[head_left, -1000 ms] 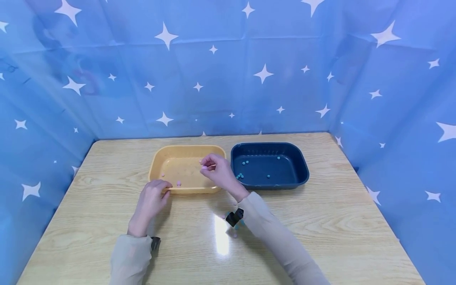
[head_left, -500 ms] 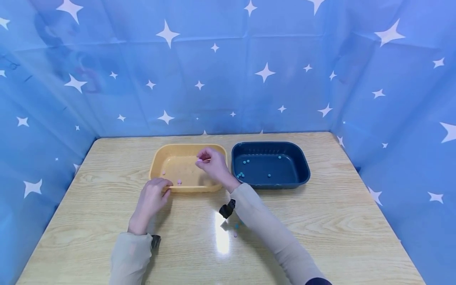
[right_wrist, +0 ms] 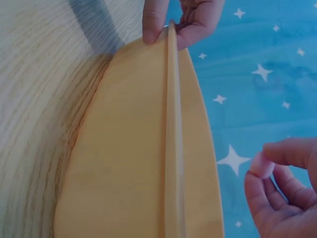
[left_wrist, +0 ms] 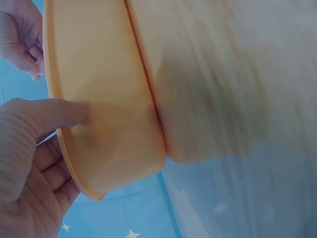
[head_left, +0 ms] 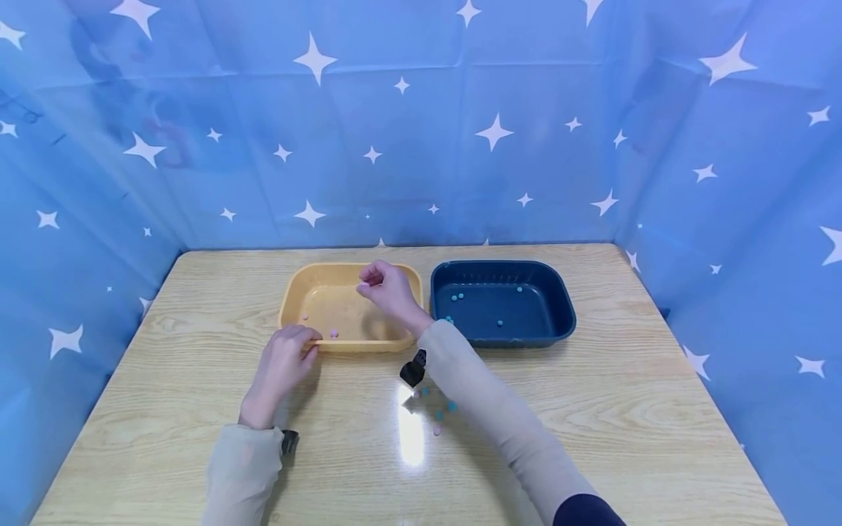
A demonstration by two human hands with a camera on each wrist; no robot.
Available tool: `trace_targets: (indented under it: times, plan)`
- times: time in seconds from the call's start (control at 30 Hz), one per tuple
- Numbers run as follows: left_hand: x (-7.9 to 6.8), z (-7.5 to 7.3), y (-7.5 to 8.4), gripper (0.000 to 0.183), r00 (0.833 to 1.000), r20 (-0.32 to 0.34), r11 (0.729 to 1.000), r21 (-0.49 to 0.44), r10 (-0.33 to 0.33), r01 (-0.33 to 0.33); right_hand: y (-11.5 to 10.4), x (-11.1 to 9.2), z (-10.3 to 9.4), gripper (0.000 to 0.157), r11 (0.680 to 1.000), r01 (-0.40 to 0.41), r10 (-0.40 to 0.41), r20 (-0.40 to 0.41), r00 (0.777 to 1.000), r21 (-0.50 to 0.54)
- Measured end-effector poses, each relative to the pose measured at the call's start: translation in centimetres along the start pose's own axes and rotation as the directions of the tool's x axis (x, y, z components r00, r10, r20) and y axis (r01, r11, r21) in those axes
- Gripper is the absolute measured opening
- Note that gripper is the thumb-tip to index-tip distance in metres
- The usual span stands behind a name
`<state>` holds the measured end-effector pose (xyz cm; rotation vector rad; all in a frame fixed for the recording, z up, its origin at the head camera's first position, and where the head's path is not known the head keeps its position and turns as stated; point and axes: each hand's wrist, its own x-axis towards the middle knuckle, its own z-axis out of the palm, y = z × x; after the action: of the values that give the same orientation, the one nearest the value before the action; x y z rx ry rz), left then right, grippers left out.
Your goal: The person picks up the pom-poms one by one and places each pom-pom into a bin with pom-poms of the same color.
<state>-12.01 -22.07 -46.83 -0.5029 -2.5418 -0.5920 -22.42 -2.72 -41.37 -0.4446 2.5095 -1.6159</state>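
Observation:
My left hand [head_left: 283, 361] grips the near left rim of a yellow plastic basin [head_left: 362, 346]; in the left wrist view the thumb [left_wrist: 69, 113] presses on the outer wall, with the other fingers behind the rim. Above the right half of this basin, my right hand [head_left: 395, 294] pinches a small pink ball [right_wrist: 262, 166] between thumb and fingertips. A few pink balls [head_left: 334, 333] lie on the basin floor. To the right stands a navy blue basin [head_left: 513, 342] holding several teal balls [head_left: 500, 323], some partly hidden by my right arm.
Loose teal balls [head_left: 452, 406] and pink balls [head_left: 437, 431] lie on the wooden table [head_left: 625, 409] in front of the basins, close to my right forearm. A blue star-patterned curtain [head_left: 421, 146] hangs behind and at both sides of the table.
My right hand has moved a little farther back and left over the yellow basin, still pinching the pink ball. More loose balls show beside the right forearm. The left hand keeps its hold on the rim.

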Motion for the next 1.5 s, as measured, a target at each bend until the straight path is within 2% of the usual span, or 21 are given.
trace_targets:
  times: [0.27, 0.67, 0.97, 1.2, 1.5]
  plan:
    - [0.2, 0.1, 0.0, 0.020, 1.000, 0.009, 1.000, 0.003, 0.007, -0.007, 0.1, 0.6, 0.2, 0.014, 1.000, 0.026, -0.025, 0.015, 1.000, -0.016]
    - [0.0, 0.2, -0.1, 0.021, 1.000, -0.013, 1.000, -0.006, 0.013, -0.013, 0.5, 0.5, 0.3, 0.020, 0.999, -0.036, 0.036, 0.014, 0.999, -0.021]
    - [-0.1, 0.2, -0.2, 0.022, 1.000, -0.023, 1.000, -0.006, 0.015, -0.015, 0.0, -0.5, -0.7, 0.022, 1.000, -0.016, 0.016, 0.000, 1.000, 0.002]
    - [-0.1, 0.1, -0.1, 0.023, 1.000, -0.023, 1.000, -0.009, 0.014, -0.014, -0.2, -1.9, -1.6, 0.018, 0.998, 0.054, -0.054, 0.015, 0.998, 0.036]
    - [-0.1, 0.1, -0.2, 0.022, 1.000, -0.022, 1.000, -0.012, 0.013, -0.013, -0.5, -4.1, -2.8, 0.018, 0.985, 0.153, -0.158, 0.048, 0.986, 0.081]
